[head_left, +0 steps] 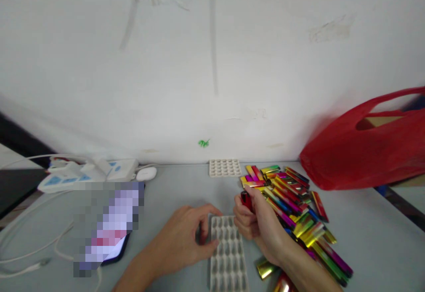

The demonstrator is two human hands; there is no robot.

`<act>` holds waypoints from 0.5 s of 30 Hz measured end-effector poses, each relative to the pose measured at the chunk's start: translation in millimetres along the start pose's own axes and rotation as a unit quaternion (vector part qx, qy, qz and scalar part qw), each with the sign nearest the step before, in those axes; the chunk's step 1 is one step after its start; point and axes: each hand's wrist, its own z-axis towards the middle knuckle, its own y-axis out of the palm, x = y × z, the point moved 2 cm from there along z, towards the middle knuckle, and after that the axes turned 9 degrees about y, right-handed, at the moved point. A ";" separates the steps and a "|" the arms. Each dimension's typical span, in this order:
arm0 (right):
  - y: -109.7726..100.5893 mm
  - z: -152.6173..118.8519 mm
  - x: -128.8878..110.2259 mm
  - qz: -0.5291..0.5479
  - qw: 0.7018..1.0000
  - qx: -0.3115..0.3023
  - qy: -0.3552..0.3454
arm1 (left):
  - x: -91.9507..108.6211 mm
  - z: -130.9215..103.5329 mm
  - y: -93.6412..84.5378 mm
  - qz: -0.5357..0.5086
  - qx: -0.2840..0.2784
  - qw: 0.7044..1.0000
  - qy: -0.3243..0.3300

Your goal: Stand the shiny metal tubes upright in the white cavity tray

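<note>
Centre front, a pale moulded tray (228, 256) with rows of oblong hollows lies on the table. My left hand (186, 234) rests at its upper left corner, thumb touching the left edge, forefinger at the far edge, and a gap between them. My right hand (257, 221) is closed around a small red metallic casing (246, 201) with a dark end, held above the tray's right side; most of the casing is hidden by the fingers. Beside and behind this hand lies a loose pile of shiny multicoloured metallic casings (285, 194), like lighter shells.
A second pale tray (225, 168) sits by the wall. At right stands a red bag (358, 150). A phone (116, 250), partly blurred out, lies at left, near a white power strip (89, 174), a white earbud case (146, 174) and trailing white cables (36, 256).
</note>
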 end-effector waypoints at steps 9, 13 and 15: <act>0.3 -1.5 2.8 -0.011 1.000 0.013 -0.015 | -0.6 0.0 -0.1 -0.004 -0.009 1.000 0.001; 1.0 -3.0 4.5 -0.025 0.999 0.034 -0.015 | -2.7 1.8 1.8 0.003 -0.004 1.000 -0.001; 1.3 -3.3 4.0 -0.032 0.999 0.036 -0.019 | -3.3 2.1 2.4 0.001 -0.002 1.000 -0.002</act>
